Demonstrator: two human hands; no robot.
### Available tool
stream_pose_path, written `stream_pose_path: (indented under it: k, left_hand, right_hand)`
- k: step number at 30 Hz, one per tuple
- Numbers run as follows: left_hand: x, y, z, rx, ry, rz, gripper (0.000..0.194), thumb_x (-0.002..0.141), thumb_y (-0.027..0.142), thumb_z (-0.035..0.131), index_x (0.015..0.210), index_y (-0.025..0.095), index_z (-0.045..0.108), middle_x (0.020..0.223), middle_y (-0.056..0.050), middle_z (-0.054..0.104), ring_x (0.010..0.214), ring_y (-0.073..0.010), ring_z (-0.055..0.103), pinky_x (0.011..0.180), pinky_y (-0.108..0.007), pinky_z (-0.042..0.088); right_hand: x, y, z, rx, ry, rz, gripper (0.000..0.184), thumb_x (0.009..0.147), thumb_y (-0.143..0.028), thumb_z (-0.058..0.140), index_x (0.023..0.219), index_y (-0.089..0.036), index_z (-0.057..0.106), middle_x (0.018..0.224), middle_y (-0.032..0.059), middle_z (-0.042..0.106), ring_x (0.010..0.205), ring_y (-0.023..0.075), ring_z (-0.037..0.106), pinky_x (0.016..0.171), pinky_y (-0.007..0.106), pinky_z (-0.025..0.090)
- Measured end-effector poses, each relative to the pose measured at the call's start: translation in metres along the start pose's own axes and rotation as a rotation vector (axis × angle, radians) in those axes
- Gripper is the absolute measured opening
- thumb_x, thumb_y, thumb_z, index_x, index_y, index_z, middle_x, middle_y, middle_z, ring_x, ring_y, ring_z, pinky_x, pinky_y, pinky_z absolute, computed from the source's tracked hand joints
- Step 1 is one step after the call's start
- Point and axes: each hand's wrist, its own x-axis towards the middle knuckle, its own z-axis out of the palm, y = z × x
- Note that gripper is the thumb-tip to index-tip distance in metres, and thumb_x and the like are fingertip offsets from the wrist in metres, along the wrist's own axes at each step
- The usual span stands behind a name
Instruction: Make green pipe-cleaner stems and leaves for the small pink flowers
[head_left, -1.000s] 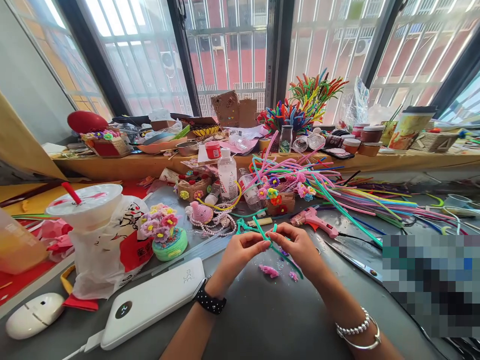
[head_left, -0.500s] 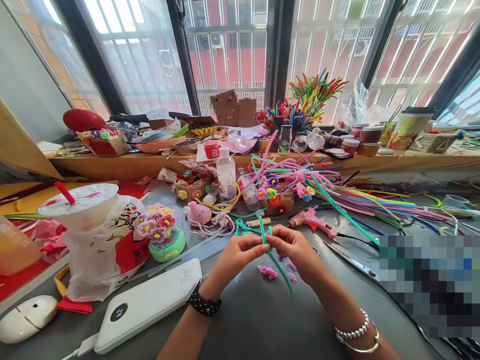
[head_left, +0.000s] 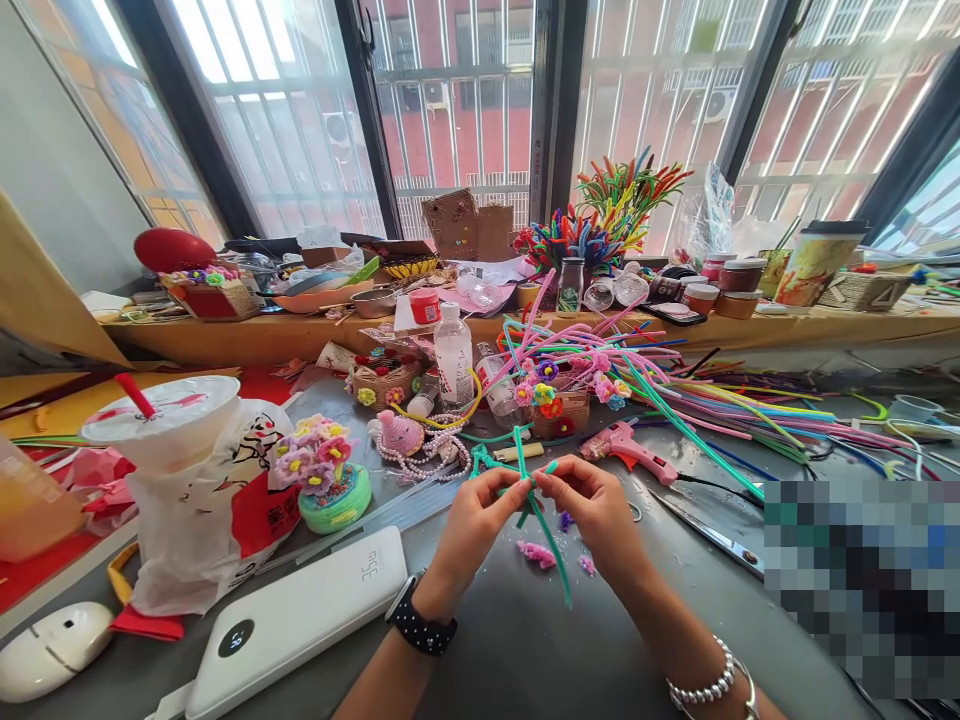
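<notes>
Between both hands, above the grey table, is a green pipe cleaner [head_left: 553,552]; one end points up and the other hangs down toward me. My left hand [head_left: 486,520] pinches it between thumb and forefinger. From the other side my right hand [head_left: 589,500] pinches at the same spot, fingertips nearly touching the left thumb. More green pipe cleaner, twisted into a shape [head_left: 481,458], shows just behind the left fingers; whether it joins the held piece I cannot tell. Pink fuzzy scraps [head_left: 536,554] lie on the table below the hands.
A pink glue gun [head_left: 628,448] and scissors [head_left: 709,535] lie to the right. Behind are a bundle of pipe cleaners [head_left: 742,405] and a water bottle [head_left: 453,355]. On the left are a white power bank [head_left: 300,625], a bagged drink cup [head_left: 180,480] and a flower ornament [head_left: 335,495].
The right fingers have closed in on the pipe cleaner beside the left thumb. Its hanging end has swung slightly left and lower. The view has shifted a little.
</notes>
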Motion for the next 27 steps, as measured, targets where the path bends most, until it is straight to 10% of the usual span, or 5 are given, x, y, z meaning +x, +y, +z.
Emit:
stream_pose_path:
  k: [13,27]
  left_hand:
    - [0.003,-0.009,0.002,-0.15,0.062,-0.013,0.018,0.068,0.029,0.058,0.075,0.013,0.062,0.069,-0.002,0.06,0.069,-0.0136,0.054,0.068,-0.025,0.044]
    - [0.004,-0.007,-0.002,-0.199,0.069,-0.153,0.018,0.065,0.029,0.062,0.073,0.012,0.064,0.066,-0.003,0.061,0.064,-0.0117,0.055,0.064,-0.023,0.045]
  right_hand:
    - [-0.006,0.007,0.002,-0.665,0.076,-0.725,0.015,0.077,-0.016,0.05,0.089,-0.018,0.059,0.082,0.006,0.055,0.079,0.017,0.05,0.07,0.029,0.043]
    - [0.002,0.009,-0.002,-0.546,-0.099,-0.361,0.009,0.077,-0.012,0.047,0.08,-0.017,0.054,0.075,0.0023,0.055,0.069,0.0146,0.052,0.06,0.024,0.04]
